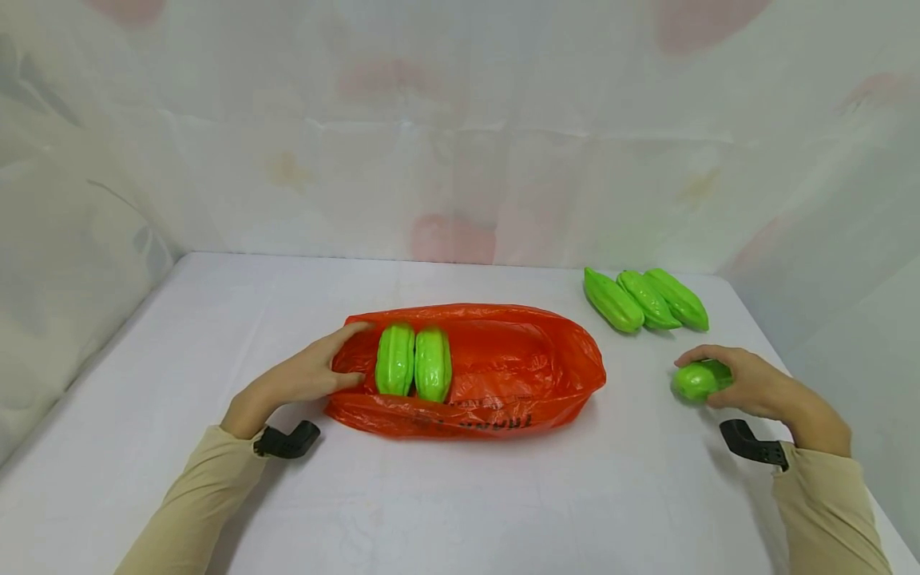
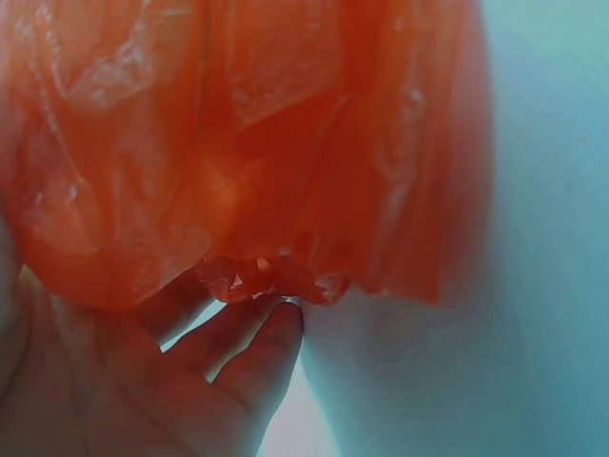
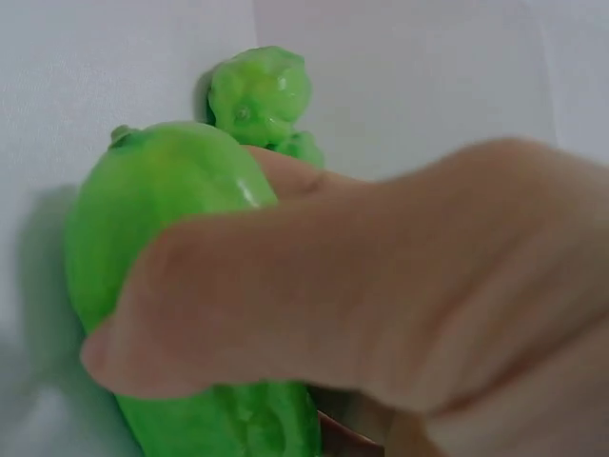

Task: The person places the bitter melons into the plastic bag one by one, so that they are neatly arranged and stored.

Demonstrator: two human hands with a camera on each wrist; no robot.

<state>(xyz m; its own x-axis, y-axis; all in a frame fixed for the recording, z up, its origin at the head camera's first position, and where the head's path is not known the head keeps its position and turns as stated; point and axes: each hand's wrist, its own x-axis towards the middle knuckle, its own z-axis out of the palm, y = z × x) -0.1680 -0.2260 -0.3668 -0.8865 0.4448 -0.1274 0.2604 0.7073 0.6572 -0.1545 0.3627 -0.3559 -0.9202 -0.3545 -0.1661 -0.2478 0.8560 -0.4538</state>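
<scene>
A red plastic bag (image 1: 496, 351) lies spread on the white table with its mouth facing up. Two glossy, ribbed green fruits (image 1: 413, 363) lie side by side in its left part. My left hand (image 1: 305, 369) holds the bag's left end, thumb and fingers apart at the rim. From the left wrist, the red plastic (image 2: 276, 124) hides the fingers' upper parts. Off to the right, my right hand (image 1: 755, 387) grips another ribbed green fruit (image 1: 695, 382) between thumb and fingers. The right wrist view shows the thumb across this fruit (image 3: 162, 190), its small stem end pointing away.
Behind the right hand, three more green fruits (image 1: 647, 299) lie in a slanted row near the table's back right corner. A patterned pale sheet (image 1: 460, 184) stands along the back and sides. White table surface (image 1: 503, 503) extends in front of the bag.
</scene>
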